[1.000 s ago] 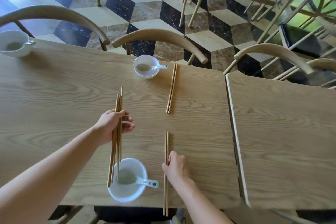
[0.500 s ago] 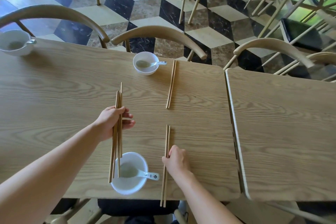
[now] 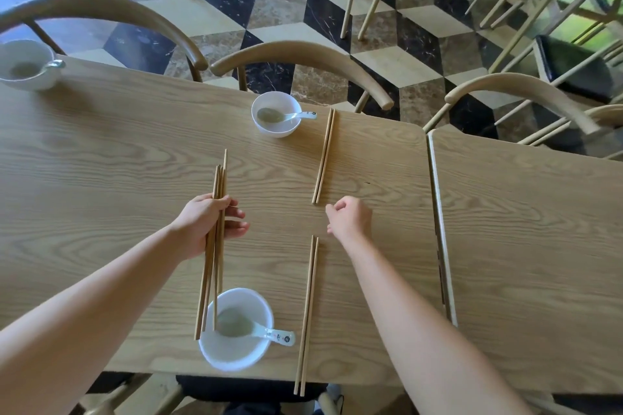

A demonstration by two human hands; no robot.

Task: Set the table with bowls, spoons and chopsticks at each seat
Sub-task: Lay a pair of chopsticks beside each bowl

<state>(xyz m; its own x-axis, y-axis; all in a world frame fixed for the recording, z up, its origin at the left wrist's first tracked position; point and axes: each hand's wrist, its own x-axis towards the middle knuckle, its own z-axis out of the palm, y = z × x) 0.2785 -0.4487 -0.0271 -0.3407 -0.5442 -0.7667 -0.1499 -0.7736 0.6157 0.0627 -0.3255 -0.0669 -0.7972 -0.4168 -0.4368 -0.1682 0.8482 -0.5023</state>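
Two seats set, more left to do
Spare chopsticks [image 3: 215, 239] are gripped by left hand [image 3: 205, 226]; right hand [image 3: 350, 217] is loosely curled, empty. The 10 o'clock bowl [image 3: 25, 66] looks short of chopsticks.

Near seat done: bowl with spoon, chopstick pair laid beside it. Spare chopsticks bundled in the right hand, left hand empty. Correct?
Wrong hands. The head view shows the spare chopsticks bundled in the left hand, and the right hand empty. The rest stands: bowl with spoon, chopstick pair beside it.

Two white bowls [image 3: 236, 344] [image 3: 276, 114], each with a spoon [image 3: 256, 330] [image 3: 286, 116] inside, have a flat chopstick pair [image 3: 306, 313] [image 3: 324, 155] beside them. A third bowl [image 3: 25, 65] stands far left. Spare chopsticks [image 3: 215, 239] sit in the left hand [image 3: 209, 226].
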